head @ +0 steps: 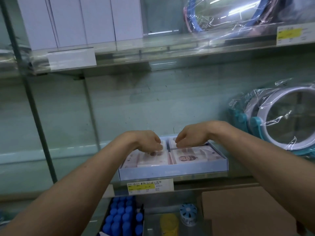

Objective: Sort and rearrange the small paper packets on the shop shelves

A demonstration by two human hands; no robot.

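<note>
A shallow pale blue tray (172,172) sits at the front edge of the middle shelf. It holds several pink-and-white paper packets (192,156) wrapped in clear film, laid flat in a grid. My left hand (146,142) hovers over the back left packets with fingers curled downward, fingertips touching a packet (151,159). My right hand (190,136) is over the back right packets, fingers curled down onto one. Both wrists are bent, and the fingertips are partly hidden, so the grip is unclear.
Wrapped round mirrors (283,120) lean at the shelf's right. White boxes (81,21) and more wrapped goods fill the shelf above. Below are blue-capped bottles (121,217), a yellow lid (169,222), a cardboard box (247,212) and a price label (150,185).
</note>
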